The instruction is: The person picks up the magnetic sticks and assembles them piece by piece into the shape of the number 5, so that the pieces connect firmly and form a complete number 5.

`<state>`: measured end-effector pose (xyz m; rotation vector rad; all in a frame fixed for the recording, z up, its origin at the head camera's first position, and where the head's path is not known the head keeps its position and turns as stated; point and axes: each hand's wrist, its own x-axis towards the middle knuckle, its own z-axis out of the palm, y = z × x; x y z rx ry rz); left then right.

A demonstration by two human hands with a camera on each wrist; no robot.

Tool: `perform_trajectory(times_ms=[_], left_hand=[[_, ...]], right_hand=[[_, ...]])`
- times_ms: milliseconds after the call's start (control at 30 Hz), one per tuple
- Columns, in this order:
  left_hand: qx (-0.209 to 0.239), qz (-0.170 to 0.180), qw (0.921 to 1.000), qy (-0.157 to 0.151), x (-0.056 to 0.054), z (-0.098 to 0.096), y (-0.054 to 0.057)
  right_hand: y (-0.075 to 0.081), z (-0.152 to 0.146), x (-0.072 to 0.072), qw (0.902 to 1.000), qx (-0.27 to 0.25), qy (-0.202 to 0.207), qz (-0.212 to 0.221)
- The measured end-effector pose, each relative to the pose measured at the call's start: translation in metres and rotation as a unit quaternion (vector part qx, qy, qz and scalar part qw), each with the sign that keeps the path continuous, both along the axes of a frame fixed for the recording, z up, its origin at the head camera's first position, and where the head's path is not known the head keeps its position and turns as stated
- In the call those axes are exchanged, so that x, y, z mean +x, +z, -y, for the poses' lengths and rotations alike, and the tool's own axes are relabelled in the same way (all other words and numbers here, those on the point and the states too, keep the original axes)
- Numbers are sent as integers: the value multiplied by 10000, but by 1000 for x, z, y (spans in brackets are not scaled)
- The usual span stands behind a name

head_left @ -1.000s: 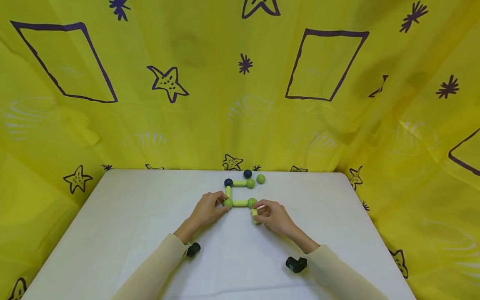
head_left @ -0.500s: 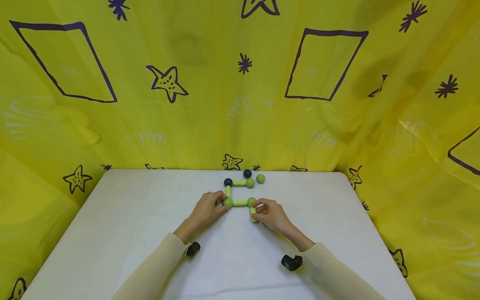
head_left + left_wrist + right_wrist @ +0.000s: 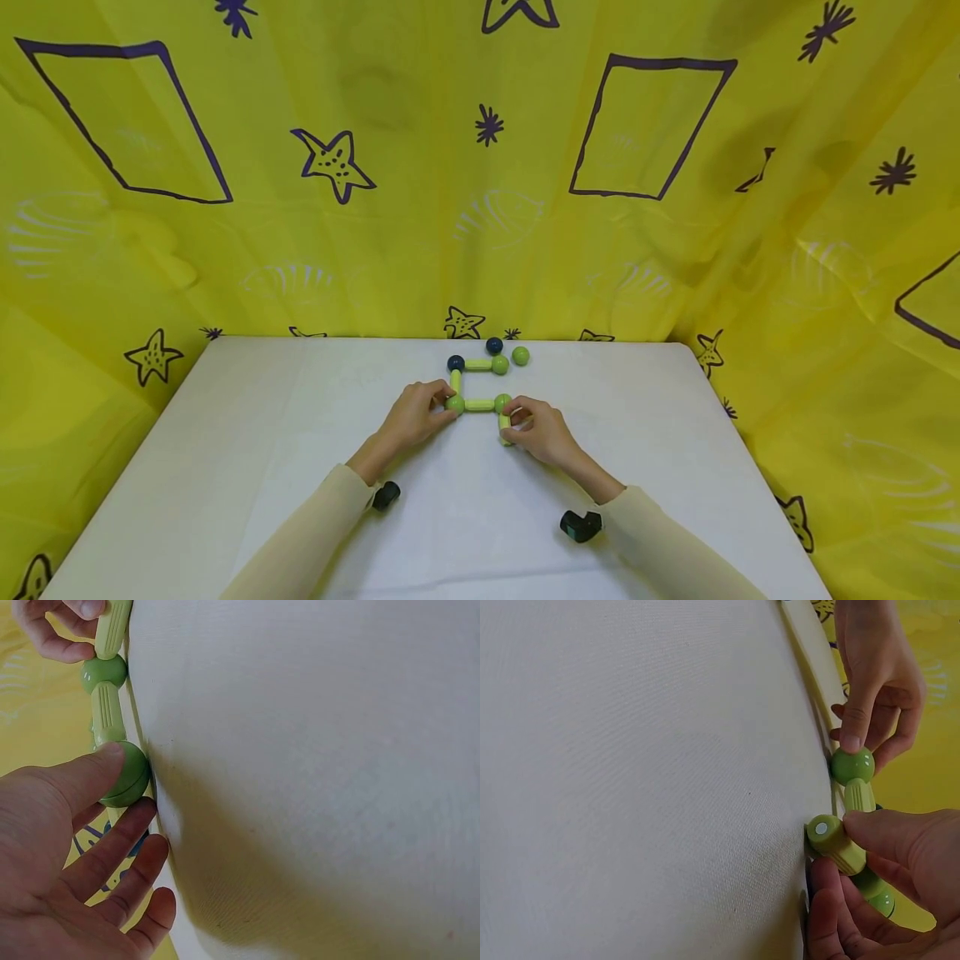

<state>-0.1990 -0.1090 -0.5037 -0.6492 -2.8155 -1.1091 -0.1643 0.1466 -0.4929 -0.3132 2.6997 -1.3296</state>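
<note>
My left hand pinches a green ball between thumb and fingers, at the corner of a figure made of balls and rods. In the left wrist view the thumb presses on this green ball. A light green rod runs from it to a second green ball. My right hand pinches another light green rod that extends from that second ball toward me. The right wrist view shows this ridged rod end-on, a pale disc at its tip. Fingers partly hide it.
Behind, a rod leads up to a dark blue ball, and a further rod joins that to a green ball. A loose dark blue ball and loose green ball lie near the white table's back edge.
My right hand has shifted slightly left, swinging its rod from a slant to nearly straight below the second green ball. My left hand stays on its ball.
</note>
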Motion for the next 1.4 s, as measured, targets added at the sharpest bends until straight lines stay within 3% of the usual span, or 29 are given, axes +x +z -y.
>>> perform_trajectory(times_ms=[333,533,700,867,1000,1167,1400], left_hand=[[15,61,10000,17,1,0,1],[30,54,10000,35,0,0,-1],[56,54,10000,43,-1,0,-3],[53,65,10000,47,-1,1,-3],[29,100,9999,45,0,0,-3],[20,138,9999,23,0,-1,-1],[38,145,9999,28,0,0,-2]], right_hand=[[-1,1,0,10000,-34,-5,15],[1,-3,0,9997,52,236,-13],[9,-11,-6,9962,169,836,174],[22,-24,-14,9844,265,1720,267],[33,-34,-23,9776,431,2050,221],[40,-43,-39,9773,624,2009,-269],[39,-42,-64,9817,570,1613,-838]])
